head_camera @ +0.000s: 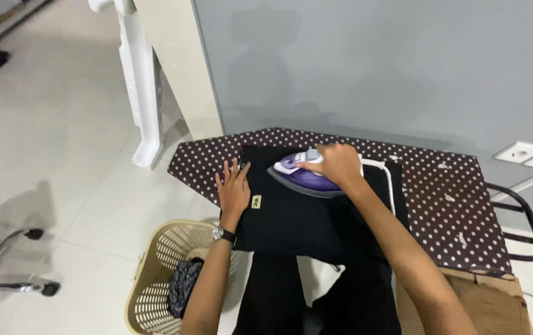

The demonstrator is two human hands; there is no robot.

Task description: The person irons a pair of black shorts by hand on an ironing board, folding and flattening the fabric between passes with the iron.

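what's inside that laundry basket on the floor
The cream laundry basket holds a dark patterned cloth bunched against its right side. The left forearm crosses over that side, so anything further in cannot be seen. The slotted bottom elsewhere shows bare.

Both forearms are bare, without sleeves. A wristwatch [223, 234] with a dark strap and silver case sits on the left wrist.
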